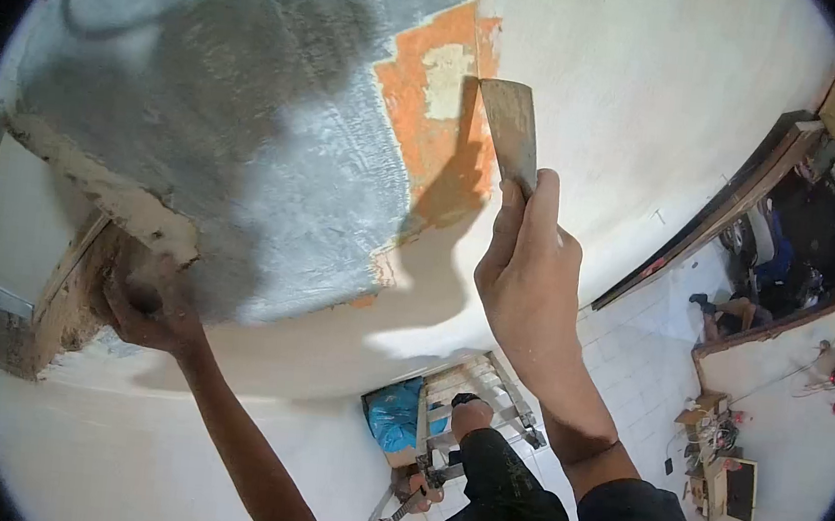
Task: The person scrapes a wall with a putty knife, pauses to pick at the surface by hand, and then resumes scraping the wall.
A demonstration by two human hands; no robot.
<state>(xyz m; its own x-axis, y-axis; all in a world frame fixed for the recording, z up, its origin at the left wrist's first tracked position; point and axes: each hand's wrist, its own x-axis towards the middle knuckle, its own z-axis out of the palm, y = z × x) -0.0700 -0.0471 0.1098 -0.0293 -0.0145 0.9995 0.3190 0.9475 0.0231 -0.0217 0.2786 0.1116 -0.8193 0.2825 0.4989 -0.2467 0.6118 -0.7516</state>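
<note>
My right hand (535,262) is closed around the grip of a putty knife (513,129). Its wide, stained blade points up, with the tip over the border between an orange patch (416,90) and the white wall (634,101). To the left spreads a grey patch (316,170) of bare plaster with ragged edges. My left hand (154,307) is lower left, fingers curled at the rough, broken edge (131,208) of a wall opening; its fingertips are partly in shadow. The knife's handle is hidden in my right palm.
Below me stands a ladder (510,395) with my foot on it, beside a blue plastic bag (394,417). A guitar (398,515) shows at the bottom. On the right are a doorway frame (713,214) and a small cluttered wooden shelf (707,489).
</note>
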